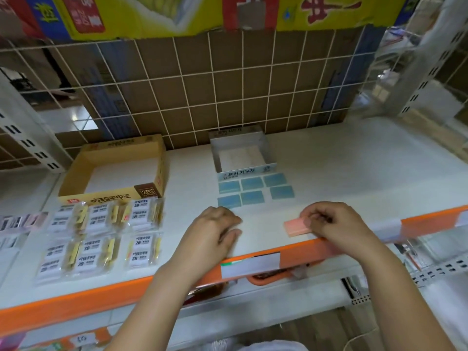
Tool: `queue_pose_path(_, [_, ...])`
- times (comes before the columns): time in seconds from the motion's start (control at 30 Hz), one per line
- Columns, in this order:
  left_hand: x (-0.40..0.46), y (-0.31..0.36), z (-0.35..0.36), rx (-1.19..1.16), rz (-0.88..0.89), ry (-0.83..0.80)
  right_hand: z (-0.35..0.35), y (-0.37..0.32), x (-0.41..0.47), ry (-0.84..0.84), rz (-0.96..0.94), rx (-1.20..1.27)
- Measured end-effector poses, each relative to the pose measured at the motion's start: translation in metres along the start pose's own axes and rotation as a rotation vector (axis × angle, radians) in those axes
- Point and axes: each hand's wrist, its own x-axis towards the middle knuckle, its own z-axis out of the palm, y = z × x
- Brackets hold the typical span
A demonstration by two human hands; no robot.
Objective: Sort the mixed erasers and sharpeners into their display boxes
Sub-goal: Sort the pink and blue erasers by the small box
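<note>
head view: right hand (336, 224) pinches a flat pink eraser (296, 227); left hand (215, 229) loosely curled, holding nothing.

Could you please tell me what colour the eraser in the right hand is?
Pink; the eraser shows best in the head view.

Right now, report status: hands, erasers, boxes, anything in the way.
Left hand empty on shelf; right hand pinching pink eraser. Six blue erasers laid before white box. Yellow box empty. Nothing in the way.
</note>
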Motion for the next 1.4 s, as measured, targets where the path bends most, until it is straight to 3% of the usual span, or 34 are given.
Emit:
queue_pose_path(0.2, [0.0,-0.001,-0.001,-0.021,0.007,0.003,-0.004,0.0,-0.002,-0.043,-0.039,-0.083])
queue_pose_path(0.33, [-0.001,0.0,-0.003,-0.026,0.008,-0.003,-0.001,0.0,-0.002,0.013,-0.097,-0.146])
queue_pose_path(0.57, [-0.028,-0.009,-0.039,0.06,-0.026,0.144,0.038,-0.055,0.006,-0.009,-0.428,-0.295])
queue_pose_path(0.87, [-0.146,-0.071,-0.115,0.288,-0.323,0.339,0.173,-0.178,0.002,-0.288,-0.745,-0.459])
queue_pose_path(1.07, [-0.254,-0.129,-0.163,0.354,-0.54,0.424,0.281,-0.256,-0.032,-0.401,-0.867,-0.474])
queue_pose_path(1.4, [-0.398,-0.219,-0.244,0.463,-0.752,0.487,0.44,-0.361,-0.09,-0.488,-1.01,-0.44])
